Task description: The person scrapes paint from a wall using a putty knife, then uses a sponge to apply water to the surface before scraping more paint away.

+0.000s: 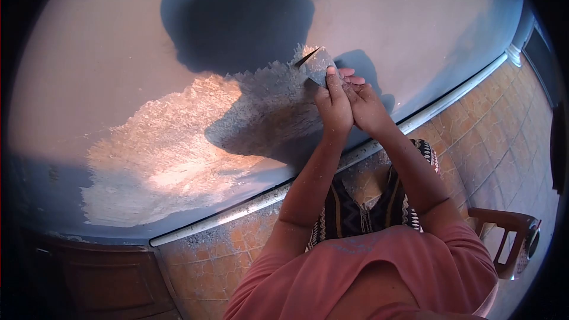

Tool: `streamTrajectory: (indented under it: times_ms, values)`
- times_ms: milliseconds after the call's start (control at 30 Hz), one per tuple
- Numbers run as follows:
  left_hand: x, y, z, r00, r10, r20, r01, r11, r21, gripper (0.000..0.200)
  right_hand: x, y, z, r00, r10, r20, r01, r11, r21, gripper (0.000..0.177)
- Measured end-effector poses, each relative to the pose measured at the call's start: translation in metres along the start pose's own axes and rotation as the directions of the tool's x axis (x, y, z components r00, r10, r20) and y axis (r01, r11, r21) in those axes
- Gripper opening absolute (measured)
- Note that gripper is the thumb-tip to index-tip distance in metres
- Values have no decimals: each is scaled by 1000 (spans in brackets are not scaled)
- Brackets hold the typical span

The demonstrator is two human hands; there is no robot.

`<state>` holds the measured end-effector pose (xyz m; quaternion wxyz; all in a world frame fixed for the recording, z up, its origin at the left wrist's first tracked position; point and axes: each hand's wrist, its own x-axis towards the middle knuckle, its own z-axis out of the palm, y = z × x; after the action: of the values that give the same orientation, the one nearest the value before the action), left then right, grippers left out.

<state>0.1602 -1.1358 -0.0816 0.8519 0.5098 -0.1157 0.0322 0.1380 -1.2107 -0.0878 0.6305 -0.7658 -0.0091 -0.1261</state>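
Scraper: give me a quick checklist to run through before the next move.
1. Scraper held, left hand's thumb on it: ok.
2. Right hand grip: cannot tell, fingers partly hidden.
3. Edge flat against the wall: cannot tell.
4. Hands gloved: not ok, both bare.
5. Rough patch evenly lit: not ok, shadow covers part.
6. Floor free of debris: not ok, bits lie along the wall's foot.

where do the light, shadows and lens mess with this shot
head view: a big rounded shadow darkens the wall, and more shadow covers part of the rough patch; head view: warm glare pales that patch's lower middle; head view: wide-angle distortion bows the long pale strip, and the corners go black; head view: blade surface detail too small to judge
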Motion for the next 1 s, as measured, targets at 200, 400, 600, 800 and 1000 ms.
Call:
streamTrajectory:
  times_ms: [200,400,600,800,1000]
  values:
    - [-3,-12,-7,999,52,-11,-52,998,28,47,-4,12,4,998,-67,-7,68,997,41,38]
    - [-6,0,0,1000,28,10,-28,999,-22,46,-11,-13,-1,999,-46,-2,46,999,22,36]
    - [1,1,6,1000,-21,-18,20,999,-40,45,0,-14,-8,996,64,64,-66,998,22,35]
    - [0,-9,-1,998,55,-30,-56,998,-13,46,-2,-1,-1,998,-67,4,67,998,-21,36]
    - [5,12,2,996,76,46,-80,993,87,46,-4,-29,-7,998,25,59,-28,998,62,38]
